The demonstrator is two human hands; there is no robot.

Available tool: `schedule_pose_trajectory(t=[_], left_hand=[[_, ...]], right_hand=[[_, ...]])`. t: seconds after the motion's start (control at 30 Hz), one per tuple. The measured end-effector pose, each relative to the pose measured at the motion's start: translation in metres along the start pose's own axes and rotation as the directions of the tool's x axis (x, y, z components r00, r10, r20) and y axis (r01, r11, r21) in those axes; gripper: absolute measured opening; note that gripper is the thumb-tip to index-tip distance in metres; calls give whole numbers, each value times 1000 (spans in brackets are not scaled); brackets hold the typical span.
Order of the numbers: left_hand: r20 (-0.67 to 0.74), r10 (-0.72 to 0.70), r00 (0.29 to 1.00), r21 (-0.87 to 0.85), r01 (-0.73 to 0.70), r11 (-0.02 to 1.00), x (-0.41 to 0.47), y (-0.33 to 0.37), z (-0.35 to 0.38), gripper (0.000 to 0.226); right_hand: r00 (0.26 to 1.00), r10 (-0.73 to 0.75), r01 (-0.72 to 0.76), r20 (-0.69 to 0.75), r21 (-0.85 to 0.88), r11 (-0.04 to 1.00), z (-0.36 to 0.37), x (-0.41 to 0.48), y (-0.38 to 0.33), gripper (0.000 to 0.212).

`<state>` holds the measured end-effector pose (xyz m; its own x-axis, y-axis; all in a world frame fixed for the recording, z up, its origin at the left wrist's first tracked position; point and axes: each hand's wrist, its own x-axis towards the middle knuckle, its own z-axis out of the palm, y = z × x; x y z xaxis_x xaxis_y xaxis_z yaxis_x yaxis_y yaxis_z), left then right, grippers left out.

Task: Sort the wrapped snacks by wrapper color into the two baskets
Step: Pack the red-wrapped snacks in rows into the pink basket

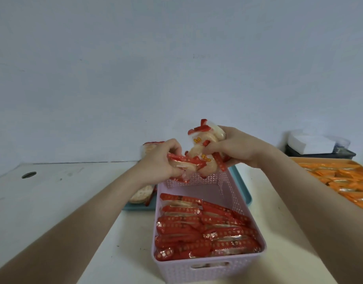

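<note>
snacks point(205, 232) in basket point(209, 271), tray point(243, 193) behind

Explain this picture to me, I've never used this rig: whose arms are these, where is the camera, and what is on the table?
No machine here: a person's bare arms, filmed by one head-worn camera looking forward and down. The left hand and right hand together grip a bunch of red-wrapped snacks above the far end of the lilac basket, which holds rows of red packets. Behind it lies a teal tray with a few more snacks. At right, an orange tray holds orange packets.
</note>
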<state>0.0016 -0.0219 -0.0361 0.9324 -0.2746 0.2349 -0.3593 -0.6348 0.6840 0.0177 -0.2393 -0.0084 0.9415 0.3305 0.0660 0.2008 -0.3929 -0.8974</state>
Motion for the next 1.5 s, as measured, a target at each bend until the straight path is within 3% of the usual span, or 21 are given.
schedule_pose_trajectory(t=[0.13,0.2,0.43,0.53,0.67,0.73,0.77,0.8,0.87,0.97,1.03,1.13,1.23,1.3,1.4,1.5], left_hand=[[147,77,986,221,-109,969,-11,-9,13,38],[232,81,969,243,-138,960,-14,-13,15,40],[403,-104,909,361,-53,931,-21,0,-9,33],[338,-72,938,564,-141,814,-22,1,-5,21],[232,-8,973,665,-153,731,-25,-5,4,34],[-43,135,990,520,-93,849,-25,-8,0,22],[-180,152,972,368,-77,927,-24,-9,-2,12],[-245,113,963,224,-57,973,-22,-8,-3,20],[-168,9,986,37,-2,999,-18,-6,-1,45],[-165,-43,985,-248,1,969,-14,-9,6,45],[-245,-30,969,-305,-47,951,-13,-14,4,44],[-275,106,956,-29,-118,993,-12,-20,-5,50],[-47,173,984,220,-159,962,-12,-16,-8,49],[160,131,978,376,-184,908,-12,-13,-2,45],[409,-9,912,595,-259,761,-12,-11,6,35],[463,-95,881,583,-222,781,-16,-9,7,34]], right_hand=[[1000,10,-12,-26,-95,995,7,-1,7,32],[999,-6,2,-45,-90,996,11,1,12,31],[998,-25,37,-52,251,967,22,6,25,37],[996,-71,87,-62,315,945,27,7,27,40],[994,-97,108,-50,366,924,35,8,30,42],[994,-107,107,-24,402,909,36,7,31,41],[994,-109,103,-8,427,898,36,6,30,39],[994,-109,93,8,462,882,36,4,29,38],[994,-100,64,38,534,843,36,3,29,38],[993,-89,34,73,556,831,34,0,24,47],[999,-48,29,19,557,830,31,-3,19,40],[987,-10,70,-160,376,924,25,-5,17,28],[963,-21,38,-267,58,998,19,-2,17,44],[962,-43,9,-270,-125,992,20,-2,15,41],[965,-110,14,-238,-374,928,28,-3,16,31],[961,-157,31,-228,-473,881,35,-1,19,37]])
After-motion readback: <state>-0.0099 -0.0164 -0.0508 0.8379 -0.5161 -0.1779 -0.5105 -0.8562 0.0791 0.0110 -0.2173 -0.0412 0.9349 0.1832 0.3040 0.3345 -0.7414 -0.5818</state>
